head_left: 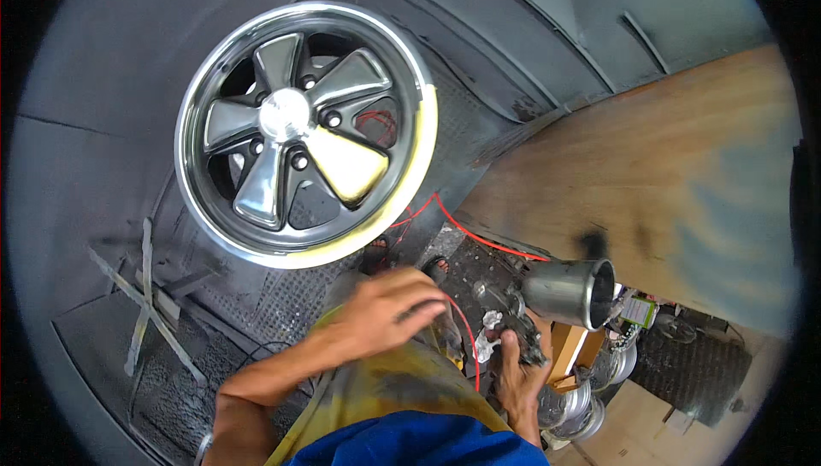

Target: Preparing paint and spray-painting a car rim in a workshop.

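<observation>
One five-spoke metal wheel (286, 120), partly yellow, left hand (389, 310) loosely open below it, right hand (517, 372) gripping a spray gun (528, 338) with a metal cup (558, 291).

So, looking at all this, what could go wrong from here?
The red hose runs close to the feet and might catch one of them. The metal cup by the right hand looks open-ended; if tipped, anything inside could spill, though its contents can't be seen. And if the dark finish on the wheel is wet, which I can't tell, a brush from the bare left hand could smudge it.
</observation>
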`<act>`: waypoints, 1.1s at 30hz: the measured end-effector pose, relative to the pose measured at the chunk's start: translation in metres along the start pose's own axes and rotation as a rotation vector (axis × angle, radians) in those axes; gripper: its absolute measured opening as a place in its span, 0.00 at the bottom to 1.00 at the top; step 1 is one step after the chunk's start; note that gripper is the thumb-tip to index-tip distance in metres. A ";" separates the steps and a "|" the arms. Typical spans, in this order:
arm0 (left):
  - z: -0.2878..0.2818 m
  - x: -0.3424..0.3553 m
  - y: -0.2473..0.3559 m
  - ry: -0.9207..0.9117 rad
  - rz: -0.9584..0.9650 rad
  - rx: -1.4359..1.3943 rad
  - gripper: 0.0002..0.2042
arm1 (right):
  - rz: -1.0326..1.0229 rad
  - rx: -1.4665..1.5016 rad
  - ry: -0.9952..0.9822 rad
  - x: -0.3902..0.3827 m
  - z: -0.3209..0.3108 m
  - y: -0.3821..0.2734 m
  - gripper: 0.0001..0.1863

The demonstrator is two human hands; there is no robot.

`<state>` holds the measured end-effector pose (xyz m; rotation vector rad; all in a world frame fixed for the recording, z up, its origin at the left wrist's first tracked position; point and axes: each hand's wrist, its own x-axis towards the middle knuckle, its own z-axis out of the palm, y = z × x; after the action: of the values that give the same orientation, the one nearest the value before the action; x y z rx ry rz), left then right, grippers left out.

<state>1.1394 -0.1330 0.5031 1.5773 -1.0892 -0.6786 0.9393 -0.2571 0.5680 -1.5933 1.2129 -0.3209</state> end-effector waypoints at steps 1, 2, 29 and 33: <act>-0.026 0.001 0.009 0.105 0.048 0.089 0.07 | -0.061 0.000 -0.037 -0.004 -0.002 -0.002 0.20; -0.048 -0.001 0.009 0.160 0.087 0.239 0.08 | -0.120 -0.001 -0.075 -0.006 -0.003 -0.003 0.20; -0.126 0.029 -0.041 -0.292 0.066 0.856 0.49 | -0.367 -0.162 -0.408 0.040 0.069 -0.041 0.24; -0.130 0.018 -0.041 -0.331 0.043 0.896 0.49 | -0.317 -0.121 -0.393 0.038 0.069 -0.038 0.24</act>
<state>1.2701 -0.0916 0.5034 2.2200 -1.8280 -0.4382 1.0262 -0.2522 0.5582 -1.8520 0.6904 -0.1245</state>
